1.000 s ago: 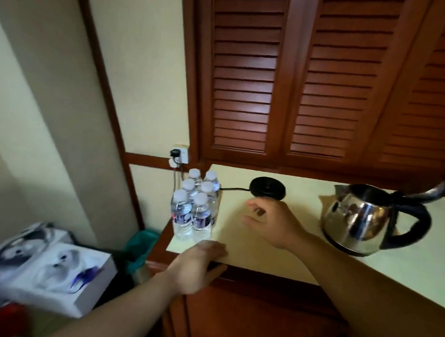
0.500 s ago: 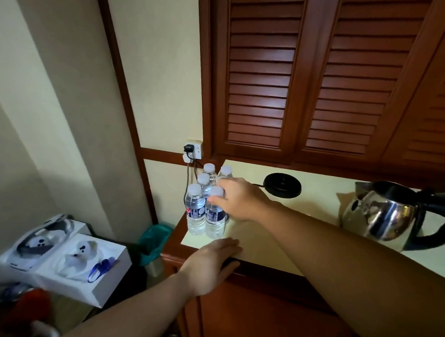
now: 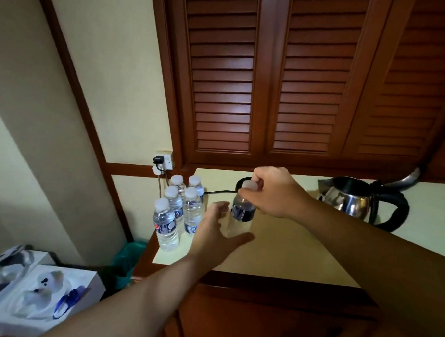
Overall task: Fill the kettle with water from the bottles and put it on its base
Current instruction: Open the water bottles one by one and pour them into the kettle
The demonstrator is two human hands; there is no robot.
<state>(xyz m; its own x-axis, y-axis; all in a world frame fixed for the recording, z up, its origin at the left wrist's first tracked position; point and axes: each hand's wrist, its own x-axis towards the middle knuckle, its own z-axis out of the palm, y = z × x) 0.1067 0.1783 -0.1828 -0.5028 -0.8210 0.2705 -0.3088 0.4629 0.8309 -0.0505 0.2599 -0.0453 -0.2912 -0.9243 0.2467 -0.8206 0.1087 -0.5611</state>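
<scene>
My right hand grips a small clear water bottle by its white cap and neck, holding it just above the cream counter. My left hand is spread open beside the bottle's lower half, fingers near it but not closed round it. Several more capped bottles stand grouped at the counter's left end. The black kettle base lies behind the held bottle, mostly hidden by it and my hand. The steel kettle with a black handle stands at the right, its lid raised.
A wall socket with a plug sits behind the bottles, and the base's cord runs along the counter. Louvred wooden doors rise behind. White boxes and a green bin sit on the floor at left.
My right hand took one bottle from the group and lifted it rightward. My left hand rose from the counter's front edge toward the bottle.
</scene>
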